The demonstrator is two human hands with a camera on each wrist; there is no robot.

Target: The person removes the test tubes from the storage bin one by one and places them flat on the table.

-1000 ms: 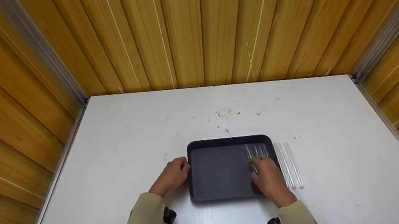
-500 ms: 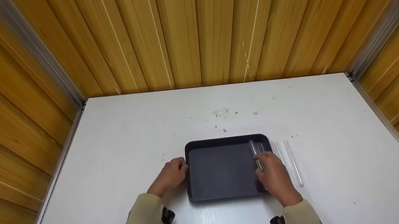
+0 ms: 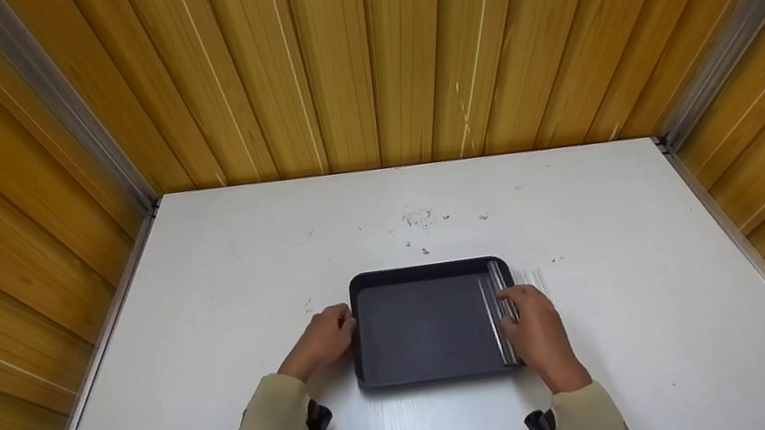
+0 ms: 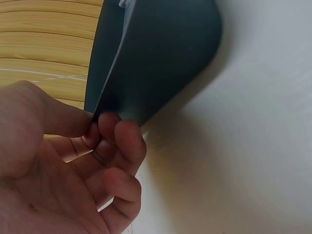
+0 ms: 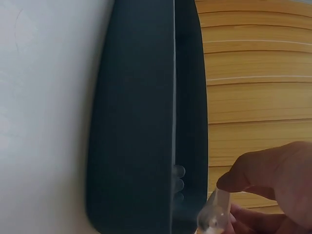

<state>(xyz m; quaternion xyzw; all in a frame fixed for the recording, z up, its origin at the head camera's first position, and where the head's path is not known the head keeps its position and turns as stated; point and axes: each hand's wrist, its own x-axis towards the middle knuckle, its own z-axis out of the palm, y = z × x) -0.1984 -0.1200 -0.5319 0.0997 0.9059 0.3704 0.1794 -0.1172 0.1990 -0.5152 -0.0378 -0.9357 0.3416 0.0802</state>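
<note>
Tray (image 3: 422, 330) on the white table (image 3: 246, 266) I watch remotely, left hand (image 3: 320, 339) pinching it at the left, right hand (image 3: 539, 328) pinching a clear tube (image 5: 215, 214) at its right side, more tubes (image 3: 495, 323) lying inside.

On the white table (image 3: 266, 247) lie 1 dark tray (image 3: 422, 330) and, beside it, partly hidden clear tubes (image 3: 541, 274).

A dark grey rectangular tray (image 3: 419, 331) with rounded corners and raised walls sits on the white worktop (image 3: 244, 251). Slim clear tubes (image 3: 496, 327) lie front to back inside, near its right wall; another clear tube (image 5: 218, 212) is pinched between the right fingers (image 5: 253, 170).
</note>
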